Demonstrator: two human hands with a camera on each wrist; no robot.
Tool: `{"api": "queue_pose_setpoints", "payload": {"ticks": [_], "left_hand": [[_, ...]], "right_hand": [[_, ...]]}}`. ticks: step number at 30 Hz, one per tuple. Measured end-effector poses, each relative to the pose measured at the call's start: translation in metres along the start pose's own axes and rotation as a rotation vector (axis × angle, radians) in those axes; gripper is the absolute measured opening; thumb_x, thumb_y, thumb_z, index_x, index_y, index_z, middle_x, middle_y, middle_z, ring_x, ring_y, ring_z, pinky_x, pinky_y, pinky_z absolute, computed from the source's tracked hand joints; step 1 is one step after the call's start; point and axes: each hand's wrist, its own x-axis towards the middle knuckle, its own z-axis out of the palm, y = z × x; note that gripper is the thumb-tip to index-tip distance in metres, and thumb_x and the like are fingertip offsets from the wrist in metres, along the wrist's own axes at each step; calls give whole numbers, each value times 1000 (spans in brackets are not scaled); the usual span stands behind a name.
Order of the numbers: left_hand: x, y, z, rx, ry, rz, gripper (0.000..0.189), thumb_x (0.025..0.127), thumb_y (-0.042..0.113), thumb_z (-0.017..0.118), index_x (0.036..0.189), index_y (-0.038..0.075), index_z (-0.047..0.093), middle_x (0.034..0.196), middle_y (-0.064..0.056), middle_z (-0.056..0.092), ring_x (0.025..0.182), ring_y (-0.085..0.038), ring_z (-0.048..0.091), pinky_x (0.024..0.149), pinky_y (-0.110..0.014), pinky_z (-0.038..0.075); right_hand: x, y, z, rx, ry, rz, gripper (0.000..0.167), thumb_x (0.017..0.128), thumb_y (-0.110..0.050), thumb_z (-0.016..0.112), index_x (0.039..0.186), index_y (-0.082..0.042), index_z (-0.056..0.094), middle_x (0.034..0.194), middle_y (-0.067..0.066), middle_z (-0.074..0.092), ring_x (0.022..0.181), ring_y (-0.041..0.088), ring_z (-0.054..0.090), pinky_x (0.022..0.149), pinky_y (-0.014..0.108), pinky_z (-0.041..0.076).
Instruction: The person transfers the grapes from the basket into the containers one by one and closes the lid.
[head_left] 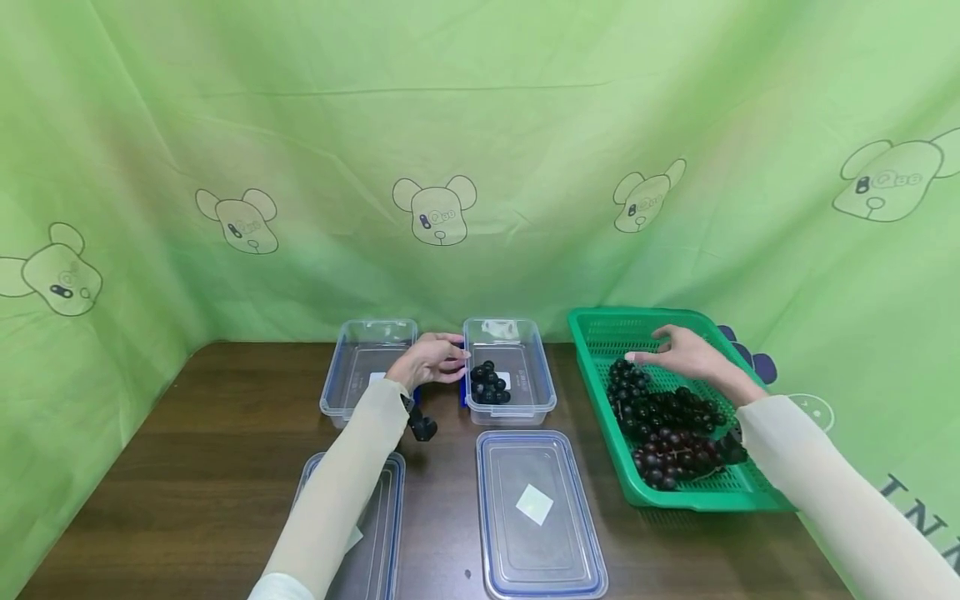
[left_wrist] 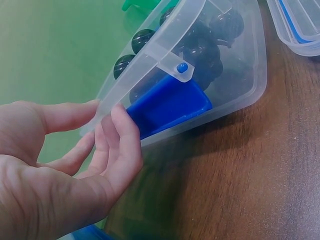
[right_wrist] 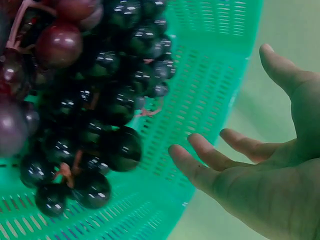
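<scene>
My left hand [head_left: 431, 358] reaches to the left side of the clear container [head_left: 528, 367]. In the left wrist view its loosely bent fingers touch the rim beside a blue latch [left_wrist: 172, 105]. A small cluster of dark grapes [head_left: 489, 385] lies in that container. Above the green basket [head_left: 600, 417], my right hand [head_left: 686, 352] is spread, holding nothing. Its fingertips stand close to the black grapes [head_left: 628, 387] in the head view; in the right wrist view a gap separates them. Red-purple grapes [head_left: 667, 458] lie at the basket's near side.
A second clear container [head_left: 352, 367] stands left of the first, partly behind my left hand. Two blue-edged lids lie on the wooden table [head_left: 187, 467]: one lid [head_left: 540, 542] in front of the right container, another lid [head_left: 386, 533] under my left sleeve. A green curtain [head_left: 480, 275] hangs behind.
</scene>
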Motion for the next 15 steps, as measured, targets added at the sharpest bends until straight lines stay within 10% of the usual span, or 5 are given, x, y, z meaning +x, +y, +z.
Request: {"api": "queue_pose_setpoints", "payload": {"ticks": [15], "left_hand": [[2, -1, -1, -1, 7, 0, 56, 97, -7, 66, 150, 8, 55, 102, -8, 62, 85, -16, 63, 73, -24, 61]], "right_hand": [[27, 7, 36, -41, -134, 58, 113, 98, -61, 66, 153, 26, 18, 157, 50, 23, 142, 66, 32, 109, 71, 46]]}}
